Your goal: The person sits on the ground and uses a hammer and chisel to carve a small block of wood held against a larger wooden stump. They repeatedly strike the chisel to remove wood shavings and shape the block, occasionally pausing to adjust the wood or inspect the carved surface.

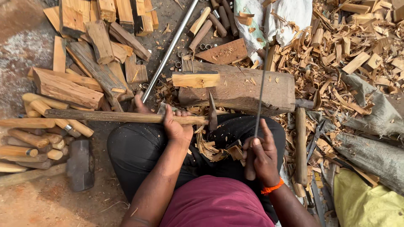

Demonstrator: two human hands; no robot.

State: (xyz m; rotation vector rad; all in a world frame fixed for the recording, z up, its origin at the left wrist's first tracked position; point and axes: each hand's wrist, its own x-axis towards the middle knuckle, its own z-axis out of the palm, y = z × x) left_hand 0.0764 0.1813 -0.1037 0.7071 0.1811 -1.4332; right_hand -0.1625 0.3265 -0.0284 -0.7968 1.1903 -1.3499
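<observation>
My left hand (176,126) grips the long wooden handle (105,116) of a hammer, close to its small metal head (212,113); the handle lies level across my lap and sticks out to the left. My right hand (263,157) is closed on the wooden grip of a long thin metal file (261,90), which points away from me over a thick wooden block (244,90). A pale short wood piece (195,80) lies on the block's left end. I sit cross-legged in dark trousers.
Split wood pieces (97,46) are piled at the far left, rounded handle blanks (29,143) at the left. A steel rod (168,52) lies diagonally. A heavy sledge head (81,164) rests on the ground. Wood shavings (336,54) cover the right; a yellow sack (366,201) lies at the near right.
</observation>
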